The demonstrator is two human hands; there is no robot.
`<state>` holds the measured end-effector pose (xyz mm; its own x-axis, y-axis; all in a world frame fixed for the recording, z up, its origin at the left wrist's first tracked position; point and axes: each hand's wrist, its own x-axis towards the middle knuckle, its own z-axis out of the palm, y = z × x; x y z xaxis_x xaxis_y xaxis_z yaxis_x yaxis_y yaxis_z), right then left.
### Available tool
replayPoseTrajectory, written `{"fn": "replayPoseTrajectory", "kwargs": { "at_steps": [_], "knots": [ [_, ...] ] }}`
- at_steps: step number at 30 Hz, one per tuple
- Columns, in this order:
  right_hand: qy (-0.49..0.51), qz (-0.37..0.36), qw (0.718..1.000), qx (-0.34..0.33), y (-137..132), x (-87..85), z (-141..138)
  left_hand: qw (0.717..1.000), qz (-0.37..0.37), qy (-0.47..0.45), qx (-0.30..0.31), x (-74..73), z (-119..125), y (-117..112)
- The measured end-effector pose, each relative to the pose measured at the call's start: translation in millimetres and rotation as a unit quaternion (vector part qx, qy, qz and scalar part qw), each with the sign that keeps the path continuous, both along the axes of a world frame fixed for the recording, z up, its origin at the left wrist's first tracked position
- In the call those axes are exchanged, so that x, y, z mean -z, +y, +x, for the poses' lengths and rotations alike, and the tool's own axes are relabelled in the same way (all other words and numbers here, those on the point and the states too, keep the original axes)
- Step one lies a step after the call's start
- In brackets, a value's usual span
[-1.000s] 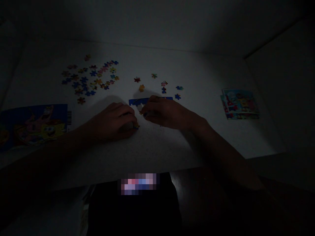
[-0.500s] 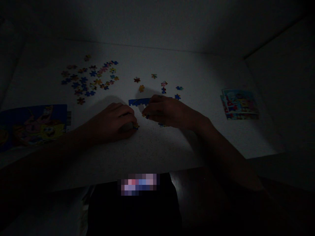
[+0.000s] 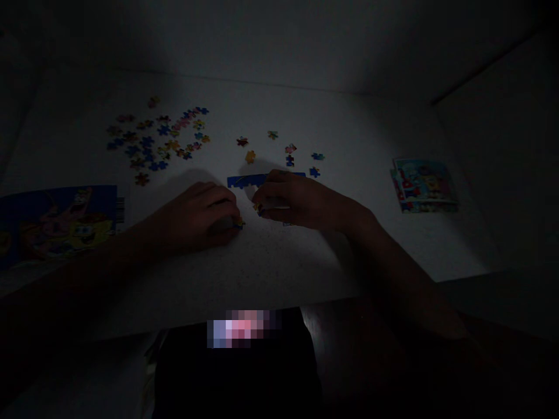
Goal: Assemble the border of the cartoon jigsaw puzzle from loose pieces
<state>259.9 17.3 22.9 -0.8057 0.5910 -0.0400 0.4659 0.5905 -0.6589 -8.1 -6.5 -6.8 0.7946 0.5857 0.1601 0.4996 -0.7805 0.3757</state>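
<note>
1. Dim room; pale speckled counter (image 3: 271, 262) lit mainly at its centre, with loose jigsaw pieces (image 3: 152, 139) scattered toward the far left corner and a few stray pieces (image 3: 250, 156) nearer the middle.
2. Blue assembled puzzle strip (image 3: 262, 180) at mid-counter, just beyond both hands, its near side partly hidden by the right hand.
3. Cartoon picture sheet (image 3: 56, 224) along the left edge; stack of printed cards (image 3: 423, 185) near the right edge.
4. Left hand (image 3: 196, 218) low on the counter, fingers curled around a small puzzle piece (image 3: 239, 222); right hand (image 3: 290, 201) in a narrow pinch, probably on a second piece (image 3: 258, 208), though the gloom blurs it.
5. Both forearms angled inward from the near edge, fingertips almost meeting.
6. Main risks: a knuckle or wrist catching the strip and breaking it apart; dim light hiding a poor fit between pieces.
</note>
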Motion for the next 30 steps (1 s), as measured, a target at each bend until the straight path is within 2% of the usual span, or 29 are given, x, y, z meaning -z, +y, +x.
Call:
{"fn": "replayPoseTrajectory", "kwargs": {
  "at_steps": [8,15,19,25,30],
  "knots": [
    [0.023,-0.024,0.999,-0.002,-0.1,1.2,2.0,1.0,0.008,-0.008,0.01,1.0,-0.7,1.0],
    [0.005,-0.014,1.0,0.008,-1.0,3.1,4.1,1.0,0.018,-0.008,0.012,1.5,-1.9,1.2],
    [-0.002,-0.039,0.999,0.01,-2.2,4.1,4.6,1.0,0.021,-0.014,0.018,2.6,-1.8,1.5],
    [-0.036,-0.072,0.997,0.017,-5.5,-3.5,3.3,0.998,0.05,-0.022,0.016,3.8,-2.1,2.0],
    [-0.055,-0.058,0.997,0.007,-9.4,-8.5,-1.9,0.999,0.043,-0.001,-0.002,3.7,-3.9,2.7]
  ]
}}
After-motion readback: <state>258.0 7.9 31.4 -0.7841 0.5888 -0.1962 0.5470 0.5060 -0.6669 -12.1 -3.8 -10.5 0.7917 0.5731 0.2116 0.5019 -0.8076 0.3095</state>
